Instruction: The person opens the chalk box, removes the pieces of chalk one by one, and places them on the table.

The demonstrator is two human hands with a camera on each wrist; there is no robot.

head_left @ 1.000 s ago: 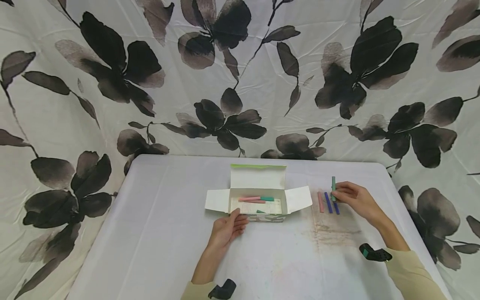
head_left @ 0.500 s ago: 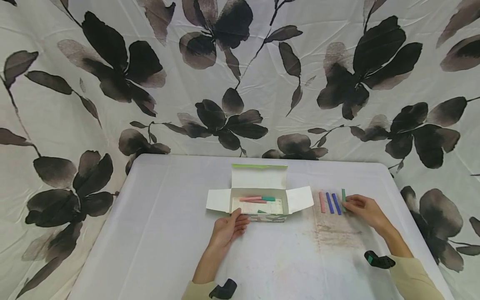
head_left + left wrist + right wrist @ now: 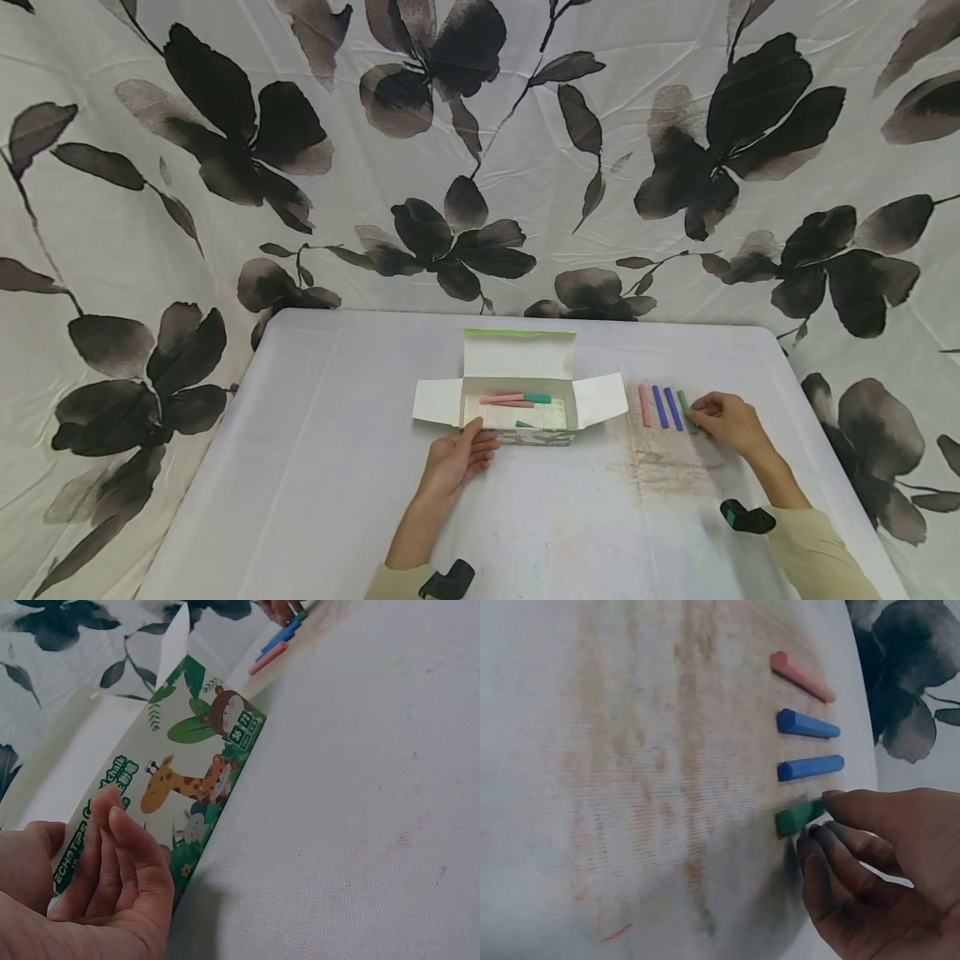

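Note:
My right hand (image 3: 729, 423) pinches a green chalk stick (image 3: 795, 820) between thumb and fingertips, low at the tabletop. Beside it, in a row, lie two blue chalk sticks (image 3: 810, 767) and a pink chalk stick (image 3: 802, 676), roughly parallel. My left hand (image 3: 452, 460) holds the chalk box (image 3: 191, 761) at its front left, thumb over the rim and fingers along the printed front wall. Flaps spread, the box shows two pink sticks (image 3: 506, 402) and a teal stick (image 3: 537, 397) inside, plus a small bit of green partly hidden by the front wall.
A white cloth covers the table (image 3: 315, 467), with brownish chalk smears (image 3: 675, 467) in front of the row. A flower-patterned curtain (image 3: 450, 150) hangs right behind the table's far edge. Side flaps (image 3: 598, 395) of the box stick out both ways.
My right hand has carried the green stick rightward over the blue ones and lowered it beside them, tilting it to line up with the row. The left hand has stayed at the box.

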